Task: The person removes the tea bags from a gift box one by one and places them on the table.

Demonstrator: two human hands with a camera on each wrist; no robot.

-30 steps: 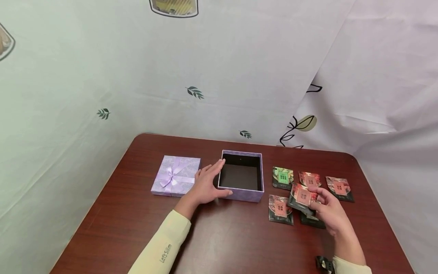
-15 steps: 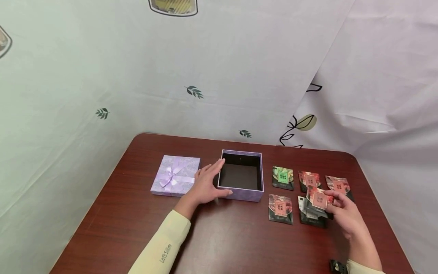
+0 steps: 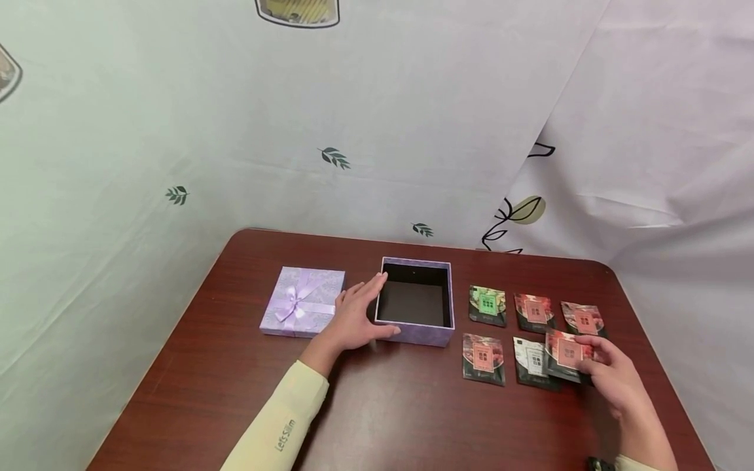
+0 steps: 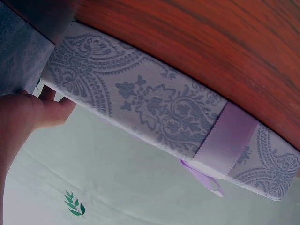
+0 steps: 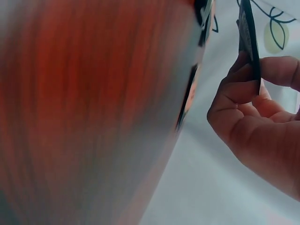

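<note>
In the head view my left hand [image 3: 353, 319] rests against the left side of an uncovered purple box [image 3: 419, 336], fingers spread toward its back and thumb at its front corner. The left wrist view shows that hand [image 4: 28, 115] partly, at the left edge beside the box [image 4: 18, 56]. My right hand [image 3: 615, 376] pinches a red-and-black sachet [image 3: 570, 355] between thumb and fingers, overlapping the right edge of a white-labelled sachet [image 3: 532, 363]. From the right wrist, the held sachet [image 5: 250, 40] appears edge-on, raised off the table.
A purple patterned lid [image 3: 318, 288] with a ribbon bow lies left of the box. Right of the box lie a green sachet [image 3: 487, 305] and red sachets: one behind [image 3: 535, 312], one at far right [image 3: 583, 319], one in front [image 3: 483, 359]. A printed cloth hangs behind the table.
My right hand has moved right with the red sachet, from above the middle of the sachets to right of the white-labelled one, uncovering it. The left hand has stayed at the box.
</note>
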